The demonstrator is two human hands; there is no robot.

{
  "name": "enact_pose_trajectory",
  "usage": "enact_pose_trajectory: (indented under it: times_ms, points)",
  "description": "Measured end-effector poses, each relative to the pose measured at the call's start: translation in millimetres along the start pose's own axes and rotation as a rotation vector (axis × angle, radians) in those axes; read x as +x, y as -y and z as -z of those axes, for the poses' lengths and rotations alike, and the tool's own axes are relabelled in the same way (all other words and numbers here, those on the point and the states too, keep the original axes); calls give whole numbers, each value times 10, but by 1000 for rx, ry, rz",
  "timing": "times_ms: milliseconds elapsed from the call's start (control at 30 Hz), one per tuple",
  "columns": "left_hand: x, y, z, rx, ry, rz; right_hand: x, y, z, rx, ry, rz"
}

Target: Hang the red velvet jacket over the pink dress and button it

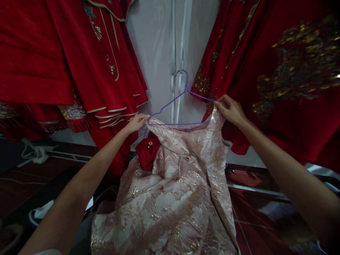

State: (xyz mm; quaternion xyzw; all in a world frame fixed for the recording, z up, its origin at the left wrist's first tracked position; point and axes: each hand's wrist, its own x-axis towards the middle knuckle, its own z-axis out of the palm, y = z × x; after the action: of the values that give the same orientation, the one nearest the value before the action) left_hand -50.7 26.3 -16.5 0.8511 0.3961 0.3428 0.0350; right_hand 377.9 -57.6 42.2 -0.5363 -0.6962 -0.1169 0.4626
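A pale pink brocade dress [175,198] with a metallic sheen spreads below both hands, its wide neckline uppermost. Through its shoulders runs a thin purple hanger [170,102], whose hook points up in front of the white door. My left hand [137,122] pinches the dress's left shoulder at the hanger's end. At the other shoulder, my right hand [230,109] is closed with thumb and fingers on the strap and hanger arm. A dark red fabric piece with a small jewelled ornament [146,153] lies against the dress's left side.
Red embroidered garments [71,53] hang on the left, and more red garments with gold beadwork [292,78] hang on the right. Between them stand white doors [151,46] with long metal handles. A metal rack base [66,156] is low on the left, above dark reddish floor tiles [249,226].
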Motion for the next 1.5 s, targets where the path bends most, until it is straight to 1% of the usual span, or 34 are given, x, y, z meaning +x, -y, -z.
enact_pose_trajectory:
  times_ms: [100,200,267,367,467,533,633,733,800,867,967,1033,1067,1133,1200,1267,1300,1333,1367,1400,1467,1500]
  points:
    - [193,-119,54,-29,30,-65,12,-36,-19,8,-23,19]
    - [217,-156,96,-25,65,-85,6,-51,-20,13,-42,22]
    - [119,-84,99,-6,55,-67,1,-49,-11,19,-43,29]
    - [-113,109,66,-5,33,-6,-1,-40,-2,34,-34,36]
    - [-314,267,25,-24,30,25,-1,-36,-19,46,-30,31]
    - [-394,309,13,-33,32,30,-4,-41,-40,50,-28,24]
    - [-432,290,28,-41,28,42,-4,-62,-63,47,-32,7]
    - [-364,210,66,-39,9,48,5,-87,-60,47,-26,-2]
    - [-242,112,78,-36,-11,24,12,-94,-50,54,-14,0]
    - [-62,-36,62,-39,-39,-24,14,-90,-46,61,-1,3]
    - [222,-323,-16,-78,-104,-80,10,-84,-65,74,7,-7]
    - [328,-481,-77,-130,-131,-73,9,-97,-87,106,4,-23]
    - [336,-526,-105,-172,-130,-60,11,-111,-98,125,6,-28]
    - [250,-530,-157,-286,-139,-23,21,-145,-116,156,20,-29]
    - [44,-430,-224,-427,-184,49,35,-178,-129,171,38,-30]
    - [-234,-281,-325,-568,-246,195,47,-201,-143,176,44,-32]
    - [-381,-211,-388,-610,-217,270,51,-209,-151,177,41,-31]
    - [-521,-156,-458,-613,-176,305,55,-214,-160,177,37,-28]
    - [-649,-122,-529,-579,-90,290,56,-218,-168,178,33,-24]
    - [-758,-111,-600,-498,5,242,57,-222,-176,179,28,-20]
    - [-908,-149,-725,-219,125,113,56,-227,-186,184,20,-16]
    - [-948,-186,-777,-70,155,55,56,-229,-187,186,19,-16]
